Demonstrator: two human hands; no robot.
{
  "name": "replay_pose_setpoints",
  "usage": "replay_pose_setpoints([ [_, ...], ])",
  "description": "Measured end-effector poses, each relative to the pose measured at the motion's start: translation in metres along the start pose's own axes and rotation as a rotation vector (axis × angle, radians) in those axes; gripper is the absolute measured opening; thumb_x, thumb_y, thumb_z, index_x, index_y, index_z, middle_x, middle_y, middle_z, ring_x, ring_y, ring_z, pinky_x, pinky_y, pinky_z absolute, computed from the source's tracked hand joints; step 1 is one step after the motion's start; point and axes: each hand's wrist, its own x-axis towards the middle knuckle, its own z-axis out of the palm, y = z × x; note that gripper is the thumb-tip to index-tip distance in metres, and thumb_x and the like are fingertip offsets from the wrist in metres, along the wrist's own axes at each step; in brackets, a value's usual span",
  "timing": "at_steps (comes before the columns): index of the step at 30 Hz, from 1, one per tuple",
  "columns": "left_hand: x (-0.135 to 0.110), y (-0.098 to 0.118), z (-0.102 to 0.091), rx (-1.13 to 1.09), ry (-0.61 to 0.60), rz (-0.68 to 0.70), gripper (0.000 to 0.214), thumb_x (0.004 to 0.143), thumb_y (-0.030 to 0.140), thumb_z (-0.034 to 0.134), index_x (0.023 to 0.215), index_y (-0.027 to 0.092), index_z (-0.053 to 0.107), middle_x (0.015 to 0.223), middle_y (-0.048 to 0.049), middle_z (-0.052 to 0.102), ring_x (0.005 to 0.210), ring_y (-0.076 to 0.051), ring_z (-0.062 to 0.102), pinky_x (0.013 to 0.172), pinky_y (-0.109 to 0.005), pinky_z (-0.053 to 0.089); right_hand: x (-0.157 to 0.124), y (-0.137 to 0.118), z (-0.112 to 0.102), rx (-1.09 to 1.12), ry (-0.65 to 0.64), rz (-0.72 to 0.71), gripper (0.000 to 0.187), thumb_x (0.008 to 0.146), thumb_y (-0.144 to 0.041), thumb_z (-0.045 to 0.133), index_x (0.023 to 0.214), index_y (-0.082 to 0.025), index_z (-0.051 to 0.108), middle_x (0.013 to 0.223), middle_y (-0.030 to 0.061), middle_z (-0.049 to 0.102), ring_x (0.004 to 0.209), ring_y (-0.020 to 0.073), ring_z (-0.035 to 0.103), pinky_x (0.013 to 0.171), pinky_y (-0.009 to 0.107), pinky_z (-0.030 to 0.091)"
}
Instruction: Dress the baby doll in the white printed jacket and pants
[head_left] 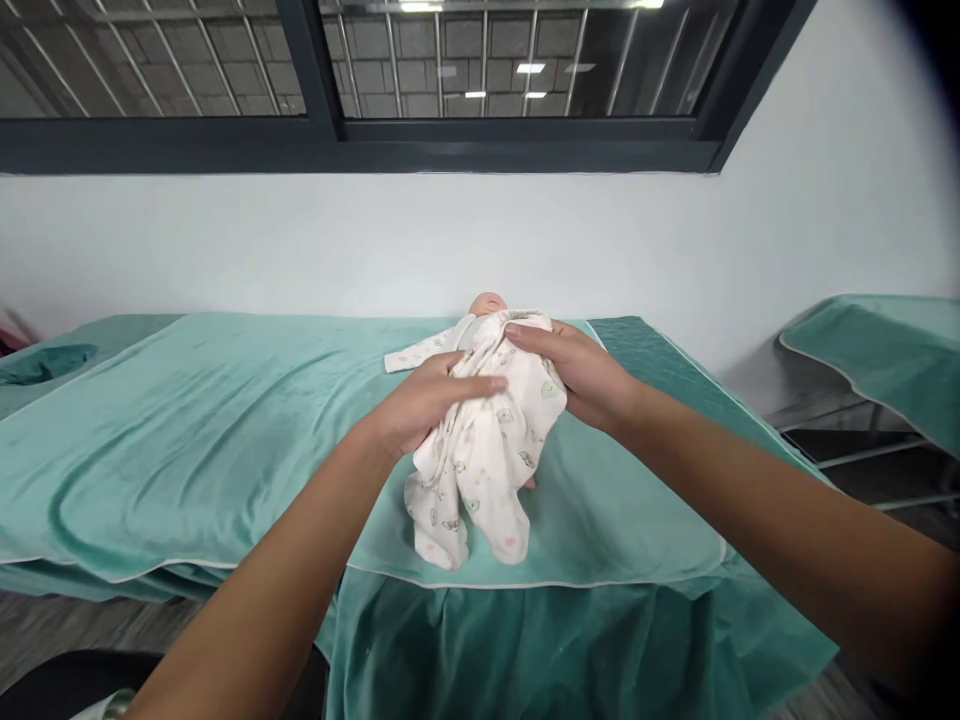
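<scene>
Both of my hands hold a pair of white footed baby pants (495,450) with a small green and pink print, its two feet hanging toward me. My left hand (427,395) grips the gathered cloth on the left side, thumb on top. On the right side of the waistband, my right hand (574,365) pinches the fabric between thumb and fingers. Behind the pants lies a baby doll (487,302), its head showing and most of its body hidden. A white printed sleeve (420,352) stretches out to the doll's left side in view.
Green cloth (225,420) covers the bed beneath the doll and drapes over the front edge. Behind it stands a white wall (337,240) under a dark-framed window (517,130). At the right is another green-covered surface (885,350) on metal legs.
</scene>
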Motion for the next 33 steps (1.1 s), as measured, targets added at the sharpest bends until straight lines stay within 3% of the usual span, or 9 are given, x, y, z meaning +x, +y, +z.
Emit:
replay_pose_setpoints([
  [2,0.004,0.0,0.001,-0.078,0.095,0.117,0.039,0.079,0.031,0.076,0.113,0.014,0.067,0.101,-0.0108,0.073,0.086,-0.022,0.071,0.072,-0.03,0.056,0.0,0.001,0.002,0.007,0.0,-0.048,0.029,0.086,-0.047,0.068,0.098,-0.02,0.067,0.094,0.0036,0.072,0.083,0.0177,0.066,0.074,0.029,0.052],
  [5,0.008,-0.002,0.0,-0.152,0.179,0.225,0.037,0.079,0.031,0.075,0.111,0.013,0.068,0.098,-0.0092,0.073,0.085,-0.021,0.071,0.073,-0.028,0.055,-0.003,0.002,0.003,-0.205,0.007,-0.07,0.035,0.079,-0.046,0.075,0.101,-0.019,0.068,0.093,0.003,0.072,0.082,0.0167,0.066,0.07,0.027,0.051],
  [11,0.009,-0.012,0.001,-0.167,0.192,0.161,0.041,0.081,0.039,0.073,0.114,0.014,0.066,0.097,-0.0105,0.074,0.082,-0.024,0.072,0.072,-0.032,0.057,-0.01,0.0,-0.002,-0.471,-0.188,0.168,0.038,0.072,-0.048,0.08,0.091,-0.016,0.074,0.082,0.0047,0.073,0.077,0.021,0.069,0.066,0.03,0.053],
  [14,0.006,-0.013,0.003,-0.109,0.172,0.126,0.045,0.081,0.042,0.073,0.116,0.015,0.066,0.097,-0.0105,0.074,0.08,-0.022,0.071,0.07,-0.031,0.056,-0.005,0.001,-0.007,-0.345,-0.009,0.069,0.031,0.078,-0.044,0.075,0.091,-0.016,0.073,0.089,0.0053,0.074,0.083,0.0205,0.069,0.071,0.029,0.053],
  [18,0.0,-0.01,0.003,0.025,-0.017,-0.018,0.051,0.072,0.031,0.083,0.117,0.014,0.067,0.1,-0.0113,0.074,0.083,-0.024,0.071,0.072,-0.032,0.056,0.0,0.003,-0.009,-0.076,0.108,-0.033,0.018,0.08,-0.033,0.07,0.09,-0.017,0.07,0.086,0.0032,0.072,0.081,0.019,0.067,0.071,0.029,0.053],
  [20,0.001,-0.01,0.002,0.01,-0.014,-0.005,0.051,0.07,0.026,0.084,0.117,0.014,0.067,0.103,-0.0108,0.074,0.088,-0.024,0.071,0.075,-0.032,0.056,-0.002,0.005,-0.008,-0.025,0.078,-0.041,0.019,0.081,-0.032,0.07,0.092,-0.018,0.069,0.084,0.0023,0.071,0.079,0.0184,0.067,0.069,0.029,0.052],
  [24,0.008,-0.013,0.003,-0.186,0.141,0.201,0.044,0.078,0.033,0.077,0.116,0.015,0.066,0.099,-0.0089,0.074,0.087,-0.024,0.072,0.078,-0.033,0.056,-0.011,0.011,-0.005,-0.132,-0.07,0.038,0.034,0.081,-0.046,0.072,0.1,-0.018,0.07,0.086,0.0042,0.072,0.077,0.0191,0.067,0.065,0.029,0.052],
  [28,0.013,-0.02,0.007,-0.273,0.147,0.183,0.043,0.083,0.037,0.072,0.119,0.014,0.066,0.093,-0.0088,0.075,0.086,-0.025,0.073,0.083,-0.036,0.057,-0.014,0.016,-0.004,-0.328,-0.233,0.199,0.041,0.076,-0.05,0.078,0.097,-0.015,0.073,0.09,0.0074,0.074,0.081,0.0224,0.069,0.07,0.032,0.055],
  [33,0.007,-0.031,0.001,-0.208,0.063,0.064,0.049,0.083,0.039,0.073,0.123,0.012,0.065,0.098,-0.0122,0.076,0.085,-0.025,0.073,0.079,-0.035,0.057,-0.004,0.018,-0.006,-0.133,0.083,0.048,0.038,0.08,-0.05,0.074,0.1,-0.018,0.072,0.097,0.0067,0.075,0.085,0.021,0.07,0.076,0.033,0.055],
])
